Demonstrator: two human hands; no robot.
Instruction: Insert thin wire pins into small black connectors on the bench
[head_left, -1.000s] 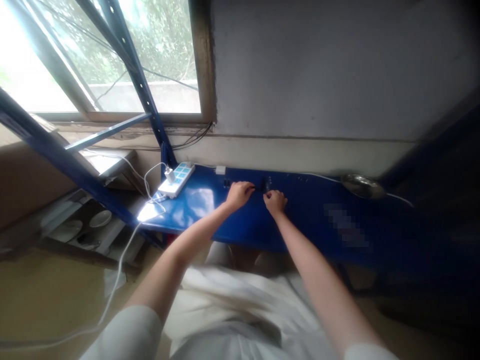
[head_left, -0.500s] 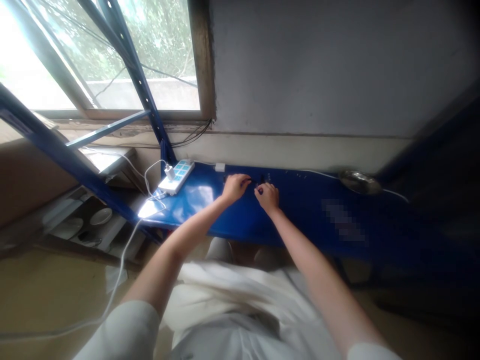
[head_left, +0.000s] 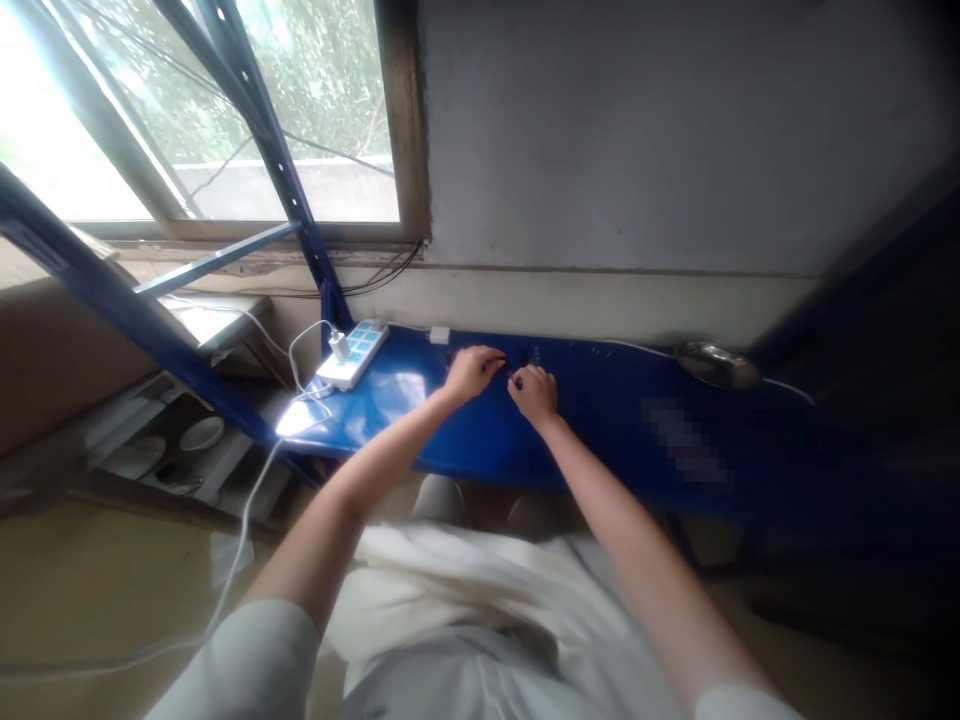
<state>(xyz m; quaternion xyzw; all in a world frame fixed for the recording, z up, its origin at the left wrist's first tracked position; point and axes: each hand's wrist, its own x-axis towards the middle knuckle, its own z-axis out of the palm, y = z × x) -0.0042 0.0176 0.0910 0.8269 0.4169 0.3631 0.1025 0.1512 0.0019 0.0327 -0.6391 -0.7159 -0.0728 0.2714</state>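
Observation:
Over the blue table (head_left: 465,440), my left hand (head_left: 472,373) is closed in a pinch, its fingertips on a small dark item too tiny to identify. Close by on the right, my right hand (head_left: 535,393) is also pinched, with something small and dark at its fingertips. A narrow gap separates the two hands. Just behind my right hand, several tiny pieces (head_left: 536,355) lie on the table. A white adapter (head_left: 439,335) sits behind my left hand at the table's back edge.
A white power strip (head_left: 354,355) with a plugged-in charger (head_left: 340,346) lies at the table's left end. A shiny metal dish-like object (head_left: 718,364) is at the back right. Blue rack posts (head_left: 277,160) rise at the left, and a white cable (head_left: 244,530) hangs down there.
Both hands stay in nearly the same place; the fingertips have shifted very slightly. Nothing else has visibly moved.

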